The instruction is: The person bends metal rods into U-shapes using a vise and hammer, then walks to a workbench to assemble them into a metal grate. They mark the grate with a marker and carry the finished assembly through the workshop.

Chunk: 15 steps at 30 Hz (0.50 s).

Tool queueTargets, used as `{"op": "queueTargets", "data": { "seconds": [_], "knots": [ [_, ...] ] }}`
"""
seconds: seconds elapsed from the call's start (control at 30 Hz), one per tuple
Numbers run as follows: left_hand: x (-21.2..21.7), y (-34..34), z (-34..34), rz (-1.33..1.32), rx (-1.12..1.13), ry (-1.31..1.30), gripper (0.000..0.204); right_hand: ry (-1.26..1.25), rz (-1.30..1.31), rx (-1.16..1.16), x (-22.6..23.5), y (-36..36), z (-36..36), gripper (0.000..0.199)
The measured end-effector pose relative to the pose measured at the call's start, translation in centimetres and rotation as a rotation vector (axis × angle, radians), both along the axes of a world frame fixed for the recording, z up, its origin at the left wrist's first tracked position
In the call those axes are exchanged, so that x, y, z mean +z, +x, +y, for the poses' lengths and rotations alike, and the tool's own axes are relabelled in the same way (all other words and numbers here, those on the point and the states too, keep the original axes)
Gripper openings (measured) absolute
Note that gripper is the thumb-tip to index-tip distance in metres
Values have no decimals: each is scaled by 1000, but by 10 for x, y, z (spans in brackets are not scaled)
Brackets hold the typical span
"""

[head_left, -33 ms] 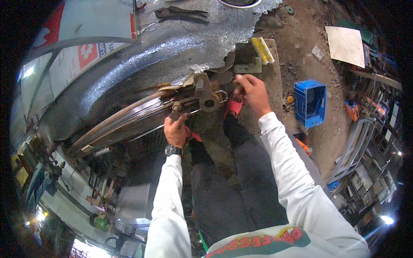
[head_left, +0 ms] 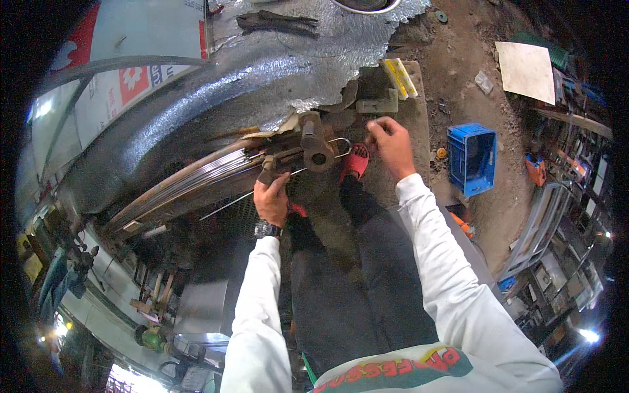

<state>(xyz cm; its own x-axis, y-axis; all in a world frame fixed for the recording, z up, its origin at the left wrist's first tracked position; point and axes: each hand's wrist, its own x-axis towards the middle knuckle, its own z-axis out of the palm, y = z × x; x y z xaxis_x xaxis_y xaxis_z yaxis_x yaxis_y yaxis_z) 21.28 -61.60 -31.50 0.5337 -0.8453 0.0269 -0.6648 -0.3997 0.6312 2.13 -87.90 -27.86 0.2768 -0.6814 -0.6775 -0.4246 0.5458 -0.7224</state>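
My left hand point(head_left: 270, 203), with a dark watch at the wrist, is closed round a thin metal rod point(head_left: 226, 205) that passes under the fingers. Just above these fingers stands a short rusty bolt-like piece point(head_left: 267, 169) on a metal bench fixture. A thick steel cylinder with a round hole point(head_left: 318, 157) sits to its right, and a wire loop point(head_left: 343, 147) sticks out beside it. My right hand point(head_left: 393, 147) hangs in the air right of the loop, apart from it. Its fingers are curled together; anything between them is hidden.
A bundle of long rods point(head_left: 203, 167) lies along the bench's near edge. Pliers-like dark tongs point(head_left: 278, 23) rest on the silvery bench cover point(head_left: 216, 85). A pale tray point(head_left: 378, 105) and yellow pack point(head_left: 400, 77) lie ahead right. A blue crate point(head_left: 472, 160) stands on the dirt floor.
My right hand has moved slightly right and down, away from the wire loop. My left hand and the thin rod have shifted a little to the right.
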Motion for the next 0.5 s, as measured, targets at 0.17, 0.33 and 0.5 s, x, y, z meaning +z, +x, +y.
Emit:
{"op": "queueTargets", "data": {
  "seconds": [0.17,0.33,0.5],
  "knots": [
    [-13,-23,-24,-59,166,-20,24,-246,114,412,-80,-33,15,51],
    [17,-47,-46,-11,231,32,18,51,115,319,-59,-17,-1,42],
    [75,-59,-1,67,227,147,17,110,161,-97,-87,-123,-80,29]
  ]
}}
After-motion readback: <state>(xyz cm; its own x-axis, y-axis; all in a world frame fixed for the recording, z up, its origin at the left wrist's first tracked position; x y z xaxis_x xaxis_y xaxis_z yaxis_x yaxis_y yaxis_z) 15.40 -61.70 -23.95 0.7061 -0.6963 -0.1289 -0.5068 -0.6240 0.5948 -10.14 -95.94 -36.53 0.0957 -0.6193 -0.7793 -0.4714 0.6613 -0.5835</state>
